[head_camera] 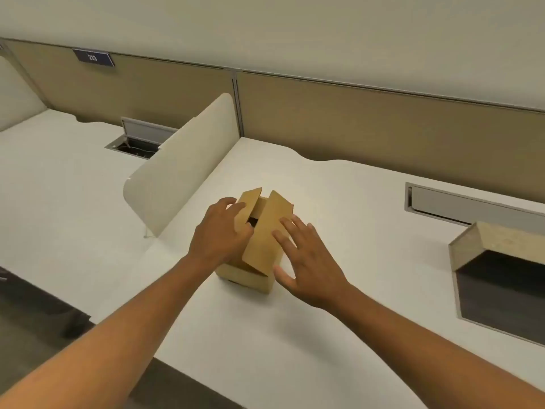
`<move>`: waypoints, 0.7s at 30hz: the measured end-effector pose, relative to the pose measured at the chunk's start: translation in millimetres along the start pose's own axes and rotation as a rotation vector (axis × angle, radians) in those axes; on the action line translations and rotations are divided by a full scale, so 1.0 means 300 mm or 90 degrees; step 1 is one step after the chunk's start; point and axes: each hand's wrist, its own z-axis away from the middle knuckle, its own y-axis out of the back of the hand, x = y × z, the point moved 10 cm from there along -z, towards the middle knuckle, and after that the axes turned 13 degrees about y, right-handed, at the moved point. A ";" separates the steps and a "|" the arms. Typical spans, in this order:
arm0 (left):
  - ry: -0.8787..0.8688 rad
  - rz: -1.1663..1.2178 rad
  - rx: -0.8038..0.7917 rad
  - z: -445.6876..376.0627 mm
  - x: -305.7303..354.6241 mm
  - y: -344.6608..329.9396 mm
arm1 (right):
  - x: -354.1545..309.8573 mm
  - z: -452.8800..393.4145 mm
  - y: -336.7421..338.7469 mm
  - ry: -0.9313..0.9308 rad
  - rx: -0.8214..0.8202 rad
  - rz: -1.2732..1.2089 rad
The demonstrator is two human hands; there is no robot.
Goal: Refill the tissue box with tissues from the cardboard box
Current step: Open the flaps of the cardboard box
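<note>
A small brown cardboard box stands on the white desk in the middle of the view. Its two top flaps are half raised, with a dark gap between them. My left hand grips the left flap, fingers outside and thumb at its inner edge. My right hand lies spread with its fingertips on the right flap, holding nothing. At the right edge sits a beige tissue box with a dark open inside. No tissues are visible.
A cream curved divider panel stands left of the cardboard box. Tan partition walls run along the back. A cable hatch is set into the desk at the right, and an open one on the neighbouring desk.
</note>
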 end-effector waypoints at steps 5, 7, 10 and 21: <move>-0.035 0.023 -0.116 -0.050 -0.065 -0.053 | -0.090 -0.137 -0.070 0.037 -0.040 -0.020; -0.040 0.038 -0.132 -0.064 -0.074 -0.059 | -0.103 -0.174 -0.077 0.053 -0.045 -0.028; -0.067 0.044 -0.134 -0.080 -0.085 -0.040 | -0.097 -0.207 -0.071 0.048 -0.055 -0.034; -0.099 -0.022 0.037 -0.158 -0.250 0.107 | 0.107 -0.035 0.081 -0.092 0.142 -0.011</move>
